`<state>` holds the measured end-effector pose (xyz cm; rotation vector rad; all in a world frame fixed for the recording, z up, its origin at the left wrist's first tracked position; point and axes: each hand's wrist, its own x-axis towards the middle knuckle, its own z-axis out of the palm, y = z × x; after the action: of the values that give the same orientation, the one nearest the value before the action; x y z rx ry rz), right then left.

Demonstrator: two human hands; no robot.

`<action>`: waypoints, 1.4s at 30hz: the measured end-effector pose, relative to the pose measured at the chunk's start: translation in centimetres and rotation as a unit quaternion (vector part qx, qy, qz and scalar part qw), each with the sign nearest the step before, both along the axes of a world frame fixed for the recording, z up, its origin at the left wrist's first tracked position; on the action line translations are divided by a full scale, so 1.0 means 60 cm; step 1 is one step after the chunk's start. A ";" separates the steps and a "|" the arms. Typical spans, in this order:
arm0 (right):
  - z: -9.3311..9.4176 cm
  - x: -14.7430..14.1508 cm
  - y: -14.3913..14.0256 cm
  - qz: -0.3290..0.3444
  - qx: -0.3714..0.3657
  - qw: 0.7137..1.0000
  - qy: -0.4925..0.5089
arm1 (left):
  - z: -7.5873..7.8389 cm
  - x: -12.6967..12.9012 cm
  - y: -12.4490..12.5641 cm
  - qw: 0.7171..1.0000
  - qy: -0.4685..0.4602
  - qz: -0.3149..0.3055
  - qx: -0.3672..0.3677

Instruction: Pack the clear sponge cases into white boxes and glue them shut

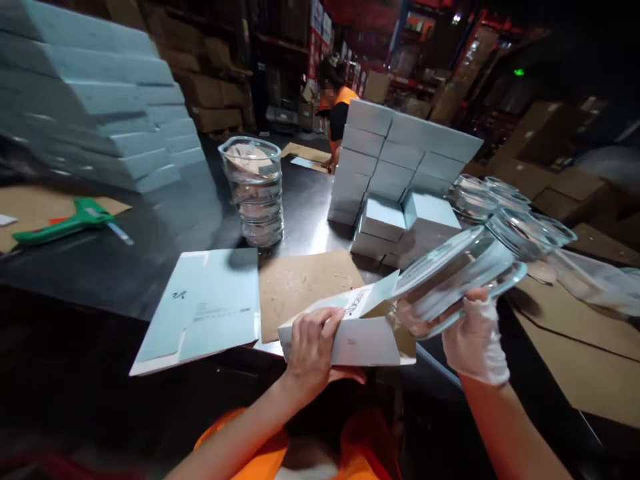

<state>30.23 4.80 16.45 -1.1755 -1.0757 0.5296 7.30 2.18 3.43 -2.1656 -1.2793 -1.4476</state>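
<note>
One clear glass jug (445, 283) tilts, its lower end at the opening of a white printed cardboard box (367, 340); the white-gloved right hand (475, 340) grips the jug, the bare left hand (311, 340) clamps the box. Beyond, a ribbed clear glass vessel (260, 200) and stacked pale rectangular boxes (377, 160) stand on the black surface (150, 267).

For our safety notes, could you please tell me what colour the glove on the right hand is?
The glove is white, seen best in the head view.
</note>
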 end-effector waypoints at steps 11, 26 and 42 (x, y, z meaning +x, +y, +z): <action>-0.158 0.061 -0.047 0.101 0.017 0.948 -0.300 | -0.137 -0.010 -0.009 0.898 -0.367 -0.127 -0.205; -0.216 -0.039 0.008 0.250 -0.017 0.961 -0.120 | -0.091 -0.066 0.013 0.952 -0.223 -0.182 -0.101; -0.177 -0.145 -0.001 0.147 -0.027 0.984 0.101 | -0.074 -0.044 0.005 0.911 -0.374 -0.133 -0.107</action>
<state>21.51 4.72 5.82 -0.9900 -1.0697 0.8952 4.65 2.45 -0.98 -2.0300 -1.4399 -2.5241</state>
